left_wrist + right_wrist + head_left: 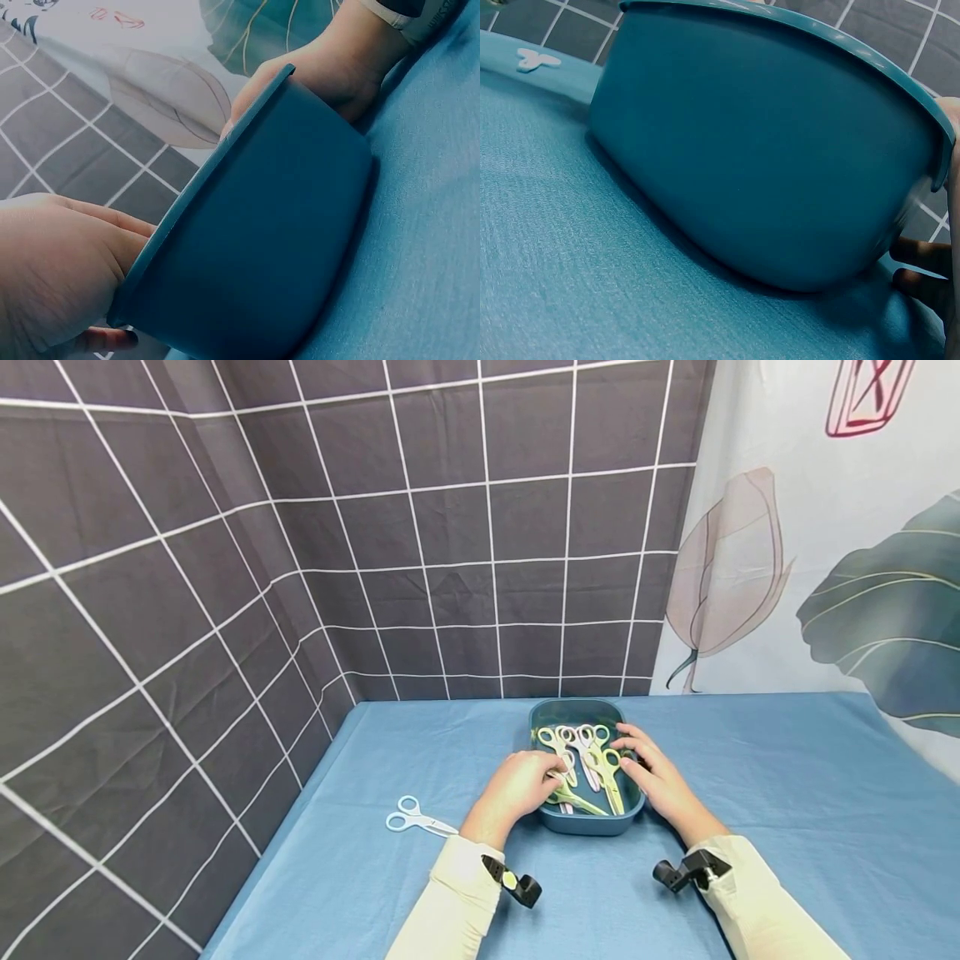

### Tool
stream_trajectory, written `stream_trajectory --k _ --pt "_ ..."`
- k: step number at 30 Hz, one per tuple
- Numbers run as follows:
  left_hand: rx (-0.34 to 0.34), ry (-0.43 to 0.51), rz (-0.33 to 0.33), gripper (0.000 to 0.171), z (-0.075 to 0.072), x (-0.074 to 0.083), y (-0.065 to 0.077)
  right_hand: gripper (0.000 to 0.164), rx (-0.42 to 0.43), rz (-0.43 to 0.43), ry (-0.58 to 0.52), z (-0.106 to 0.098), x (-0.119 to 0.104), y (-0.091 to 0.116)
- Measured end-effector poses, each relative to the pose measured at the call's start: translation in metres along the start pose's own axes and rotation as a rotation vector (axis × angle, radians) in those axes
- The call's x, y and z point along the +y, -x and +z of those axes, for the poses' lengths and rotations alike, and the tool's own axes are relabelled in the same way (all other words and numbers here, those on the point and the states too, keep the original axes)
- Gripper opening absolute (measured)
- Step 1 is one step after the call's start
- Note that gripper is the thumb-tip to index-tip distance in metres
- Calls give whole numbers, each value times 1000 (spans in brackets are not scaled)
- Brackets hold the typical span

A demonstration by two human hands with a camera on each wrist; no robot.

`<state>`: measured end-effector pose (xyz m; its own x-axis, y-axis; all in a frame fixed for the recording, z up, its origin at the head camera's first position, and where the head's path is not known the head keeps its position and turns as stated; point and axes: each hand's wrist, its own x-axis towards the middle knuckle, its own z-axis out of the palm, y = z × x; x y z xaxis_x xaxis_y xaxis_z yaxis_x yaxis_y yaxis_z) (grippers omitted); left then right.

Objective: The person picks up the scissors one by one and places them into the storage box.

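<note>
A dark teal plastic basin (592,825) stands on the table and holds several pairs of scissors, yellow-green and pale pink. My left hand (525,781) reaches over the basin's left side, its fingers down at the handles of a yellow-green pair (581,799). The basin wall (255,217) hides those fingertips in the left wrist view, so their hold is unclear. Spread along the right rim is my right hand (660,777), thumb over the edge beside another yellow-green pair (611,781). Two of its fingers (922,289) hang loosely outside the wall.
Light-blue scissors (420,818) lie on the blue tablecloth (360,877) left of the left wrist. A dark gridded curtain (450,543) closes off the back and left side. Pale leaf-patterned cloth (795,527) hangs at the back right.
</note>
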<state>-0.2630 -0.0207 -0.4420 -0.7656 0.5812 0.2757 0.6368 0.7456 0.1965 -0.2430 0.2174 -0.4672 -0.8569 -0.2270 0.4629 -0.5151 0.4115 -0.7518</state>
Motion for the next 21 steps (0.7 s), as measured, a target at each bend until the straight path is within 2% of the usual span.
stream_trajectory --k 8,14,18,21 --pt "1 95 4 19 -1 -2 1 21 -9 0 -17 0 0 -1" --pt "-10 160 -31 23 -8 -6 3 21 -6 8 -19 0 0 0" --pt "12 196 -57 22 -15 -12 4 21 -1 15 -18 0 1 0" --pt "60 202 -71 20 -21 -21 6 22 3 10 -15 0 1 0"
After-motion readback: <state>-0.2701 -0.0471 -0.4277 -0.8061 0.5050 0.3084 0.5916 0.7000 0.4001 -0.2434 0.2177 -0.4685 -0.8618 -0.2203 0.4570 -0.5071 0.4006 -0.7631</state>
